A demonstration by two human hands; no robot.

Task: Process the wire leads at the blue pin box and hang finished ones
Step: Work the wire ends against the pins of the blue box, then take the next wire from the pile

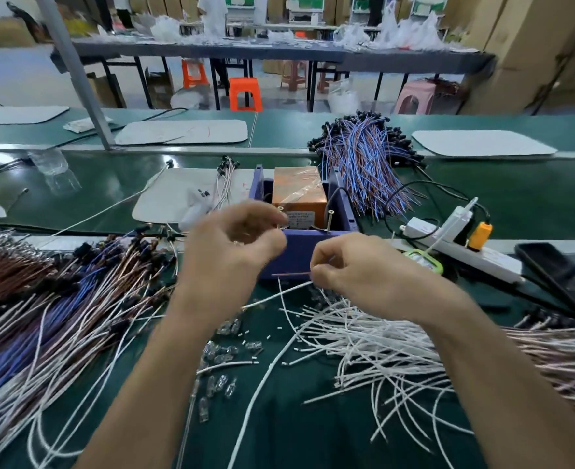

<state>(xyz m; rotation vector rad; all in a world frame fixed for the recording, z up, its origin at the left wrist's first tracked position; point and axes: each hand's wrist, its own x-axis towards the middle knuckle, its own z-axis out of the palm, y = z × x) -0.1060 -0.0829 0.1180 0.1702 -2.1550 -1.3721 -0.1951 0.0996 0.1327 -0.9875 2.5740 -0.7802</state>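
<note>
Right hand point(353, 265) pinches brown lead point(291, 274), horizontal, tip leftward; left hand point(238, 238) curled, hold unclear.

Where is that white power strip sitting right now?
In the head view the power strip lies on the green table at the right, just right of the blue box and beyond the right hand that pinches a brown wire.

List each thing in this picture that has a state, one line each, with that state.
Blue pin box: upright, open-topped, wrapped block inside.
Left hand: fingers curled near the box; grip unclear.
Right hand: pinches a brown lead, held level.
Power strip: orange plug inserted.
White leads: loose heap, not hung.
</note>
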